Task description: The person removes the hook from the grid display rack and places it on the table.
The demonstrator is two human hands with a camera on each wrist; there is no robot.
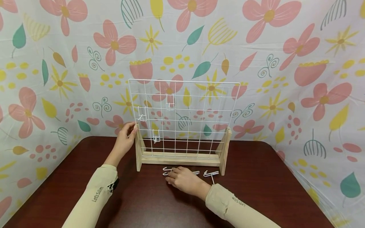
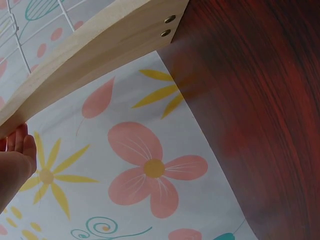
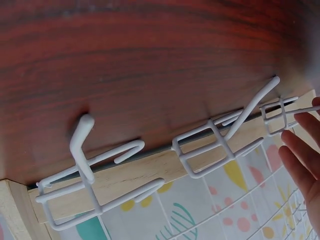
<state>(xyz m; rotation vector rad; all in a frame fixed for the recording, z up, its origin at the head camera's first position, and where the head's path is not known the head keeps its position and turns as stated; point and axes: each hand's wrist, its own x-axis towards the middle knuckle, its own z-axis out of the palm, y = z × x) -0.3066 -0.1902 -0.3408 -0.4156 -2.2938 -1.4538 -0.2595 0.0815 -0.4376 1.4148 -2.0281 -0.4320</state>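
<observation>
A white wire grid panel stands upright in a wooden stand. My left hand holds the top of the stand's left side post, thumb in front. White wire hooks hang on the grid: an upper one, a left one and a lower one. On the table before the stand, more white hooks lie in a row. My right hand is over the leftmost; in the right wrist view its fingertips and thumb pinch that hook's prong.
A middle hook and a right-hand hook lie along the stand's front rail. The dark red-brown table extends around the stand. A flower-printed curtain hangs close behind it.
</observation>
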